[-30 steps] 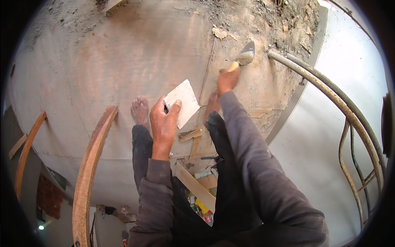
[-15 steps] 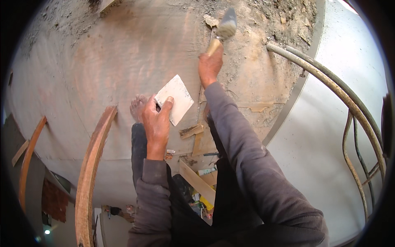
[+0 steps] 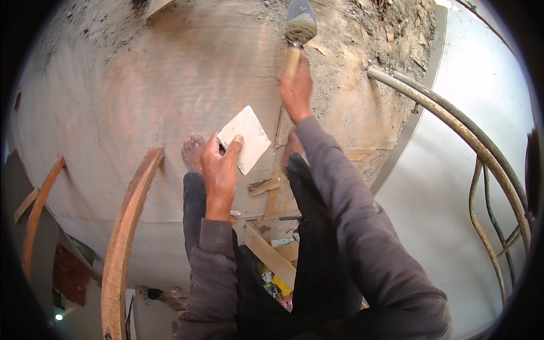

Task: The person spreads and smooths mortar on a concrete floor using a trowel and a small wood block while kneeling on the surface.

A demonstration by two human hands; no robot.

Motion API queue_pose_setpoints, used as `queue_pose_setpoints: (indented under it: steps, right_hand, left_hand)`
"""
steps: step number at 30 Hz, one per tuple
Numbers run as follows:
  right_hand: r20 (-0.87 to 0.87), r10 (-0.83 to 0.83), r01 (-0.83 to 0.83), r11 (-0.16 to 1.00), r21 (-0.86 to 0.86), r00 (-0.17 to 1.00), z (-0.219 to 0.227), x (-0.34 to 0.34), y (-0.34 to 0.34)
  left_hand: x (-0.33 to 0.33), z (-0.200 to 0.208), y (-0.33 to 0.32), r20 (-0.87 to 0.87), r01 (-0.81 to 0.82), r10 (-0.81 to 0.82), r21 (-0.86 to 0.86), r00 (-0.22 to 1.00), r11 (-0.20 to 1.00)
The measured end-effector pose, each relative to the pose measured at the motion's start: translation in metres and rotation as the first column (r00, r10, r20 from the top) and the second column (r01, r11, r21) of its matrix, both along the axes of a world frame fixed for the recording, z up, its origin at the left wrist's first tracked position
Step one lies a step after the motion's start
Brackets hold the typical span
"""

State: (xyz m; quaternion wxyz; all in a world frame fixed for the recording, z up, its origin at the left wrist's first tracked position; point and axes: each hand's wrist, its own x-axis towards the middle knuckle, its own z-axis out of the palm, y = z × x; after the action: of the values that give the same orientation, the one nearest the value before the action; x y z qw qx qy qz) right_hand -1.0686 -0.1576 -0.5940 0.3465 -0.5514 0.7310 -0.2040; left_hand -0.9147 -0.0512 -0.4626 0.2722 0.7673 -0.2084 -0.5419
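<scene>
Between the thumb and fingers of my left hand [image 3: 221, 170] is a pale square tile [image 3: 246, 140], tilted so one corner points away from me. My right hand [image 3: 296, 88], slightly blurred, is stretched far forward and wrapped around the wooden handle of a pointed trowel [image 3: 293, 56]. A lump of grey wet mortar [image 3: 301, 29] sits on the trowel's metal blade. The blade is near the top edge of the view, above the dusty boards. Tile and trowel are well apart.
I stand barefoot on dusty wooden boards [image 3: 187, 102]. Rubble and dirt [image 3: 405, 34] lie at the far right. Wooden posts [image 3: 131, 221] rise on the left, curved metal poles [image 3: 453, 110] on the right. Wood scraps [image 3: 264, 186] and a plank [image 3: 271, 256] are near my legs.
The trowel has swung slightly left and farther away, and the mortar on its blade now shows more clearly. My left hand and the tile have shifted a little to the right.
</scene>
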Motion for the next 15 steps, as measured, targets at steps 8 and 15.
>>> queue_pose_setpoints:
  steps: [8, 15]
  right_hand:
    - [-0.412, 0.738, -0.622, 0.673, 0.401, 0.533, 0.06, -0.142, 0.028]
    - [-0.399, 0.901, -0.741, 0.383, 0.551, 0.17, 0.072, -0.205, -0.015]
  left_hand:
    - [-0.003, -0.013, 0.013, -0.165, -0.2, 0.198, 0.0, 0.966, 0.98]
    - [-0.005, -0.013, 0.009, -0.219, -0.217, 0.21, -0.008, 0.953, 0.976]
